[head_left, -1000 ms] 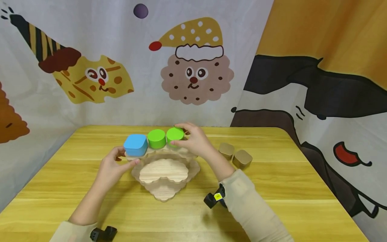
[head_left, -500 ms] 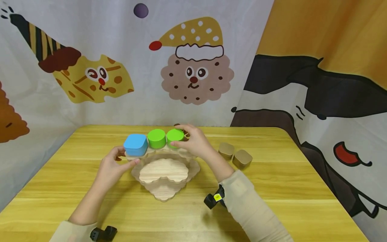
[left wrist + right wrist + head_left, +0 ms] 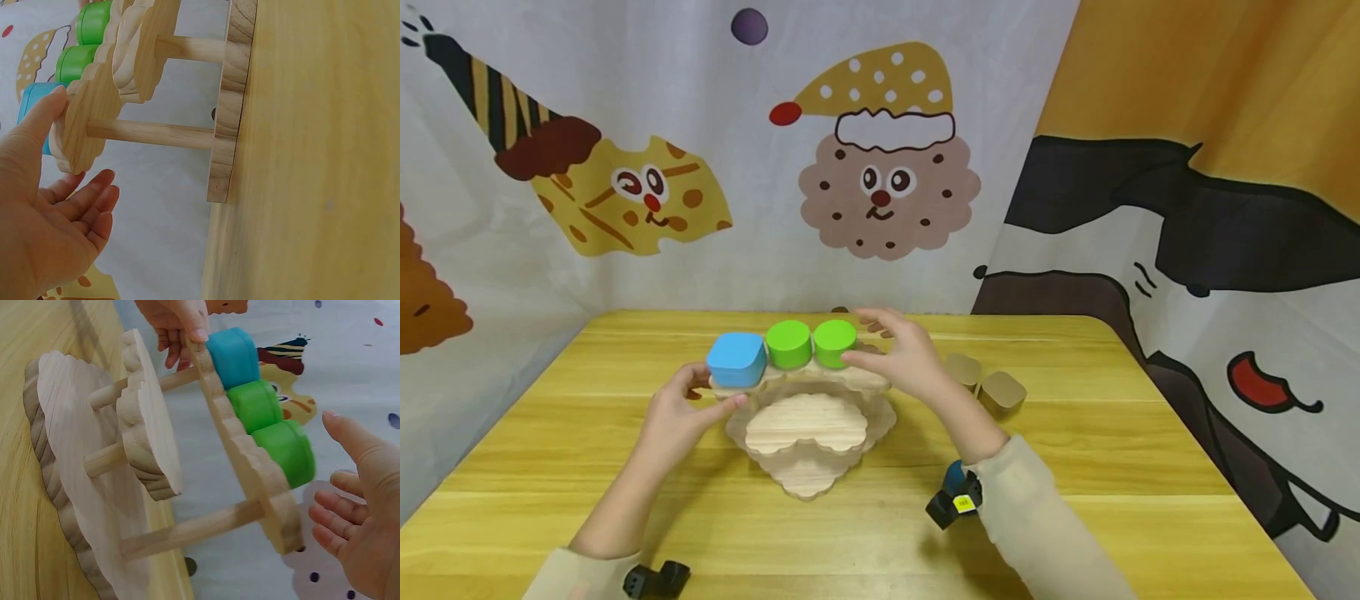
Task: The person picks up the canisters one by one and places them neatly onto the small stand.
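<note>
A wooden tiered display stand (image 3: 805,425) with scalloped cloud-shaped boards stands at the table's middle. Its boards rise on round wooden posts (image 3: 150,133). Along the top board sit a rounded-square blue tin (image 3: 737,359), a round green tin (image 3: 788,344) and a second green tin (image 3: 834,343) in a row. My left hand (image 3: 679,412) pinches the top board's left end beside the blue tin, thumb on the near edge. My right hand (image 3: 910,357) is just right of the second green tin, fingers spread and holding nothing; the right wrist view shows a gap between them.
Two gold rounded-square tins (image 3: 1002,393) stand on the wooden table (image 3: 1112,492), right of the stand and close to the right forearm. Behind the table's far edge hangs a cartoon-printed cloth (image 3: 700,83).
My right hand has let go of the second green tin and drawn back to the right. The tin stays on the top board. My left hand has not moved.
</note>
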Available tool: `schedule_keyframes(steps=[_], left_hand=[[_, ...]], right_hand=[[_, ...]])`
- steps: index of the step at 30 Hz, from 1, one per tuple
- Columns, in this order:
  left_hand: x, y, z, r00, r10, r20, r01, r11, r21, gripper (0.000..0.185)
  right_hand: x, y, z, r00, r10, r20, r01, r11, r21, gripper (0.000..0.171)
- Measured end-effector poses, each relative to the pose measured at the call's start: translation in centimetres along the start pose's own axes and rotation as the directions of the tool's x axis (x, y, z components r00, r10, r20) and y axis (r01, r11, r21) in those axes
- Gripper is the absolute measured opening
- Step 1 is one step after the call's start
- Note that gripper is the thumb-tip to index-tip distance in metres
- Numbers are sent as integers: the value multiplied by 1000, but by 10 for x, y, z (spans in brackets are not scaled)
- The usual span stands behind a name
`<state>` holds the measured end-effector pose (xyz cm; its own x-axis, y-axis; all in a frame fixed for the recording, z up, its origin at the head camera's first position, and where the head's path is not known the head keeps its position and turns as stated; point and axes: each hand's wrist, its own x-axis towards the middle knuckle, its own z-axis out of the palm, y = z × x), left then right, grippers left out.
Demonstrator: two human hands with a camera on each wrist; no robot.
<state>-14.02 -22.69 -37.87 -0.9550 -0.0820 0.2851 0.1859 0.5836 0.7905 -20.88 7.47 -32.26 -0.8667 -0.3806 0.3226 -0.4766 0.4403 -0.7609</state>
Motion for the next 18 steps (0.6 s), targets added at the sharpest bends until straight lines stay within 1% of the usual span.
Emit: schedule_keyframes(steps=[4,7,13,18], left_hand=[[0,0,0,1000,0,-2,0,1000,2,61],[0,0,0,1000,0,-3,0,1000,2,60],[0,0,0,1000,2,-5,-2,1000,5,61],[0,0,0,1000,3,-3,-3,1000,11,61]], right_hand=[[-11,-2,-10,999,-41,-19,41,999,15,58],[-21,-4,-18,997,-76,-27,76,997,3,57],[-45,-5,-33,994,-106,-37,103,992,-78,60],[-65,1,-42,994,-108,-23,106,991,-78,61]])
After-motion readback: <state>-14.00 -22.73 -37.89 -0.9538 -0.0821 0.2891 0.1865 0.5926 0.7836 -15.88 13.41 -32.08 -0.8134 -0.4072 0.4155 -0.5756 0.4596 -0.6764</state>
